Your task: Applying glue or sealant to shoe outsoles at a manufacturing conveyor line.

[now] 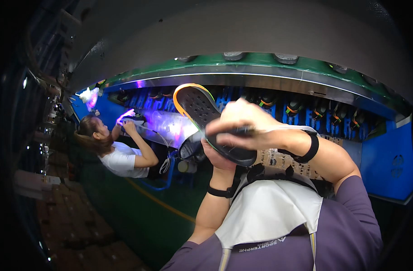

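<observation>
A long black shoe sole (193, 103) with an orange and green rim is held up in front of me, tilted, its upper end pointing away and to the left. Dark holes or dimples dot the face turned to me. My left hand (219, 159) grips it from the near left side, with the thumb along the edge. Across its middle lies my right hand (245, 124), the fingers smeared by motion and hiding that part of the sole. Whether those fingers press on it or grip anything, I cannot tell.
Beyond my hands runs a green conveyor belt (256, 60) with grey soles on it, behind a metal edge (269, 82). Below stand several shoes (293, 107) on a blue rack. At the left, a co-worker (125, 156) handles a shoe under purple light. A blue panel (389, 162) stands right.
</observation>
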